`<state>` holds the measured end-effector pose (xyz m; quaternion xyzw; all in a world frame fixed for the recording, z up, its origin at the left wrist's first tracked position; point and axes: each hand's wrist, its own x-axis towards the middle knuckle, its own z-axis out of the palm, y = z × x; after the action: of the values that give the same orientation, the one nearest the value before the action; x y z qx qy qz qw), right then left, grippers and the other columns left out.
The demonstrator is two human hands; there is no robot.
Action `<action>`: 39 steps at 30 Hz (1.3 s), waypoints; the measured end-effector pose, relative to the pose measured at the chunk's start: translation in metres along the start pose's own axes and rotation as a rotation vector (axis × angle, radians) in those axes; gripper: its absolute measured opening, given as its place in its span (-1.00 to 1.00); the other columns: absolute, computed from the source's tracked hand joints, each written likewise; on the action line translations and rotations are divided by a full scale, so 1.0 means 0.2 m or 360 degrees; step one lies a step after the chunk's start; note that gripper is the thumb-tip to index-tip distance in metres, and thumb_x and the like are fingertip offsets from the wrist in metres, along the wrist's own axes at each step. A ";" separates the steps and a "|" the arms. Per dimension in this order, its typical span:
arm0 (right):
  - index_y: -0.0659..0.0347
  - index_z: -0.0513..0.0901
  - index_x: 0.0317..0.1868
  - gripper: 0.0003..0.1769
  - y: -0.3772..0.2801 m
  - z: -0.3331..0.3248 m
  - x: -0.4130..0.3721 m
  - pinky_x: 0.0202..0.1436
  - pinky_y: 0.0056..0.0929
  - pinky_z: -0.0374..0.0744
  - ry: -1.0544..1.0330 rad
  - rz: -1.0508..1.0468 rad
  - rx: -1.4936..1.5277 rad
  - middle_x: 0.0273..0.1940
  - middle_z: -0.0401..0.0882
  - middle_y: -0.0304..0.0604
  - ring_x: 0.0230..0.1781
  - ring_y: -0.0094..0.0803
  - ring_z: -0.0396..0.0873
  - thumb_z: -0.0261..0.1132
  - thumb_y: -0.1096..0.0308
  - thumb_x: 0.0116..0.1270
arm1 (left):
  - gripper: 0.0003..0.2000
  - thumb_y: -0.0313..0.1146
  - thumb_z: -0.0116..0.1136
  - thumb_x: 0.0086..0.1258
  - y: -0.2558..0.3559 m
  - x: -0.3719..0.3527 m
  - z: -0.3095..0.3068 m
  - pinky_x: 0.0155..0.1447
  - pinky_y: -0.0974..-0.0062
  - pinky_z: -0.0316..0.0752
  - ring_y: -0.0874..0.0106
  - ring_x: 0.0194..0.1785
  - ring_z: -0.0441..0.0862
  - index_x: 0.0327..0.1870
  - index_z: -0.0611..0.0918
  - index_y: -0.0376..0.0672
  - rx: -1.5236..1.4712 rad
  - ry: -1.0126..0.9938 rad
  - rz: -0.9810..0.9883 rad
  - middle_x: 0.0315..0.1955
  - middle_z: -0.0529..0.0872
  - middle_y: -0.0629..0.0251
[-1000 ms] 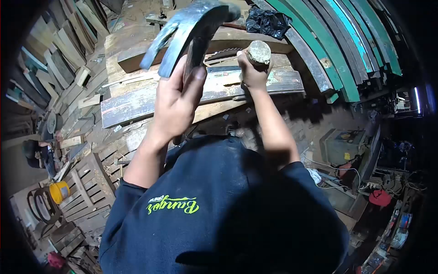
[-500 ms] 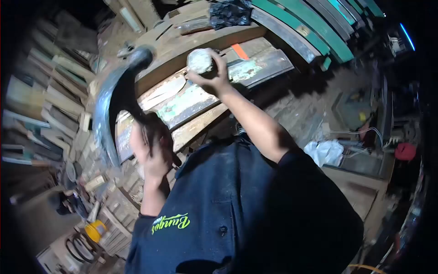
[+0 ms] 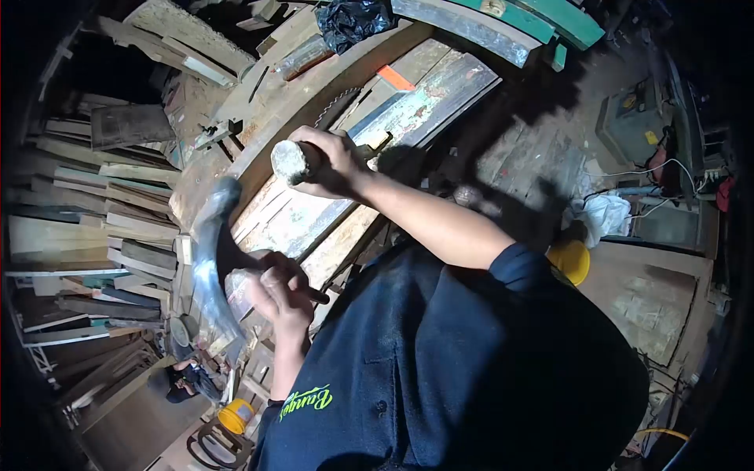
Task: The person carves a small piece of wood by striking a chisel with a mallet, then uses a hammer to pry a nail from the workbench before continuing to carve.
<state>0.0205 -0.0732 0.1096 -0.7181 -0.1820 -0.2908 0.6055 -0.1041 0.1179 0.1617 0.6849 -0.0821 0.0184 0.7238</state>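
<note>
A large claw hammer (image 3: 206,263), blurred and close to the camera, is held in my left hand (image 3: 275,294), with its fingers wrapped round the handle. My right hand (image 3: 334,169), up and to the right, grips a thick handle (image 3: 290,162) with a pale, rough round end facing the camera. A narrow yellowish piece shows beyond that hand, but whether it belongs to the same tool I cannot tell. Beneath both hands lies a worn board (image 3: 424,106) with patches of flaking paint.
An orange piece (image 3: 395,78) and a black plastic bag (image 3: 353,23) lie on the bench. Stacked timber (image 3: 133,259) fills the left side. Another person (image 3: 188,381) is at the lower left, near a yellow bucket (image 3: 236,416). A white cloth (image 3: 605,216) is at the right.
The view has shifted. My right hand has come closer to the hammer, and the pale end it holds now points more to the left. The hammer stays in my left hand.
</note>
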 end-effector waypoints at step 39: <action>0.22 0.58 -0.10 -0.50 0.00 -0.03 -0.04 -0.17 -0.34 0.63 -0.0110 0.0020 0.0067 -0.23 0.66 -0.07 -0.21 -0.20 0.72 0.55 0.25 -0.06 | -0.69 -0.09 -0.10 0.65 -0.03 -0.04 0.09 -0.61 0.68 0.12 0.65 -0.66 0.23 -0.16 0.46 -0.19 0.0207 0.0141 -0.0156 -0.52 0.40 0.45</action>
<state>0.0129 -0.0774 0.1049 -0.7160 -0.2045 -0.2582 0.6155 -0.1118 0.1012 0.1550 0.7323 -0.0150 0.0186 0.6806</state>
